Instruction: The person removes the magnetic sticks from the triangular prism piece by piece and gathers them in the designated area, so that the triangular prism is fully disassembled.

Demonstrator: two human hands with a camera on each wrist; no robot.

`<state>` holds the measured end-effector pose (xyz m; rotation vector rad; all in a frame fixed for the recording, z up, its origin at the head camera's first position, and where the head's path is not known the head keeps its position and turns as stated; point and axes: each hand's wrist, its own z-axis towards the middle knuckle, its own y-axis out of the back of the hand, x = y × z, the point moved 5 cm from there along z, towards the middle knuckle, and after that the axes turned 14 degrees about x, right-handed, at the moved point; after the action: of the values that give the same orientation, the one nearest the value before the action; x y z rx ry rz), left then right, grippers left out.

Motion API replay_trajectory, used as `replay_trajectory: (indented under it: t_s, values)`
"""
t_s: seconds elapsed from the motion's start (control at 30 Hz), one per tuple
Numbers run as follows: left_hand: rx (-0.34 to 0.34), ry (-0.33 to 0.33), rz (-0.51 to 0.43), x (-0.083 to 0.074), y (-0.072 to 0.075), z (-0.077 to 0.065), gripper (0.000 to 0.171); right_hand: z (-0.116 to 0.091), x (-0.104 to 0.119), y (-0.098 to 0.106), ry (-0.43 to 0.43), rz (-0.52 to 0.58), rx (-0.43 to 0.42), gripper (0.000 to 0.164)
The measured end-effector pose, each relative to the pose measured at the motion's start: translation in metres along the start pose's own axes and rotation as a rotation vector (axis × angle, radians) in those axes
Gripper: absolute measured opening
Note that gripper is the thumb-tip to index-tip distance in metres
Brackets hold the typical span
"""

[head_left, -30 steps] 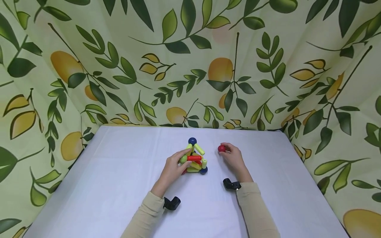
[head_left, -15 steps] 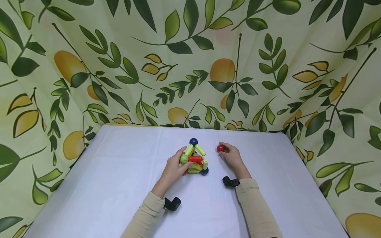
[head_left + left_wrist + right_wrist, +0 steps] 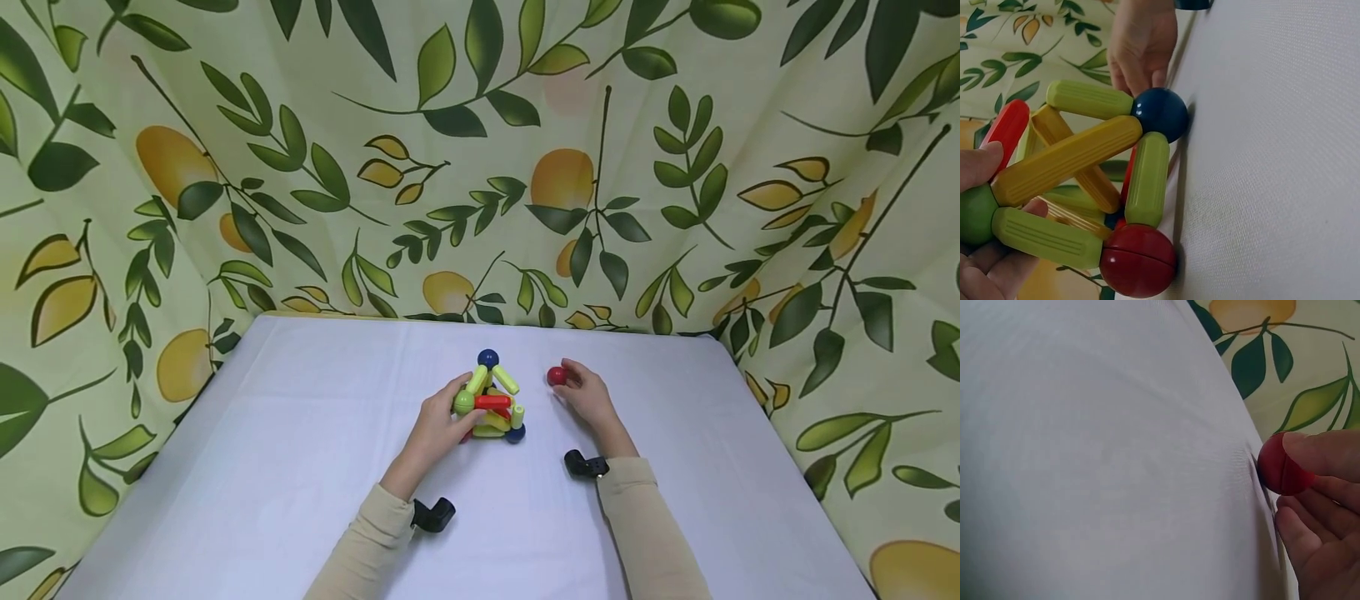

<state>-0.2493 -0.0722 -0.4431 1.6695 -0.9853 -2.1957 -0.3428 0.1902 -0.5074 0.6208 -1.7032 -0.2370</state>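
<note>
A frame of magnetic rods and balls stands on the table near the middle of the head view. My left hand grips it from the left, thumb and fingers around its green ball. A red rod points right from that ball, and a dark blue ball tops two lime rods. In the left wrist view, yellow and lime rods run down to a blue ball and a red ball at the base. To the right, my right hand pinches a loose red ball close over the tablecloth.
A white cloth covers the table. Behind and at both sides hangs a leaf-and-fruit patterned curtain. Black wrist cameras sit at the left cuff and the right cuff.
My left hand's fingers have shifted, baring more of the green ball and the lime rod above it. The right hand with the red ball has barely moved.
</note>
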Motion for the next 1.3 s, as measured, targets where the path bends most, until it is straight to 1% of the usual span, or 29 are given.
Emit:
replay_trajectory:
  t_s: [0.1, 0.17, 0.27, 0.4, 0.57, 0.7, 0.87, 0.93, 1.0, 1.17, 1.3]
  values:
    - [0.008, 0.001, -0.008, 0.0, 0.0, 0.001, 0.061, -0.008, 0.002, 0.002, 0.011, 0.007, -0.018, 0.062]
    - [0.013, -0.002, -0.009, 0.0, 0.0, 0.001, 0.061, -0.015, 0.007, 0.004, 0.046, 0.015, -0.029, 0.062]
    - [0.019, 0.001, -0.01, 0.0, 0.0, 0.001, 0.062, -0.031, 0.019, 0.005, 0.127, 0.012, -0.044, 0.059]
    - [0.019, -0.002, -0.012, -0.001, 0.0, 0.001, 0.062, -0.051, 0.042, 0.002, 0.249, 0.007, -0.04, 0.054]
    - [0.018, -0.006, -0.014, 0.0, 0.0, -0.001, 0.063, -0.073, 0.068, -0.01, 0.378, 0.065, 0.017, 0.045]
    - [0.015, -0.012, -0.01, 0.0, 0.0, -0.001, 0.062, -0.082, 0.082, -0.022, 0.46, 0.097, 0.087, 0.039]
    - [0.015, 0.001, -0.007, 0.0, 0.0, -0.001, 0.062, -0.086, 0.09, -0.039, 0.491, 0.107, 0.174, 0.037]
    - [0.017, 0.009, -0.007, 0.001, 0.0, -0.001, 0.062, -0.086, 0.091, -0.044, 0.491, 0.106, 0.192, 0.037]
    - [0.015, 0.009, -0.007, 0.001, 0.0, -0.002, 0.062, -0.085, 0.092, -0.049, 0.472, 0.097, 0.201, 0.037]
    - [0.007, 0.007, -0.008, 0.001, -0.001, -0.002, 0.062, -0.084, 0.092, -0.056, 0.449, 0.061, 0.184, 0.036]
    - [0.009, 0.007, -0.007, 0.001, -0.001, -0.002, 0.062, -0.084, 0.092, -0.06, 0.468, 0.008, 0.146, 0.036]
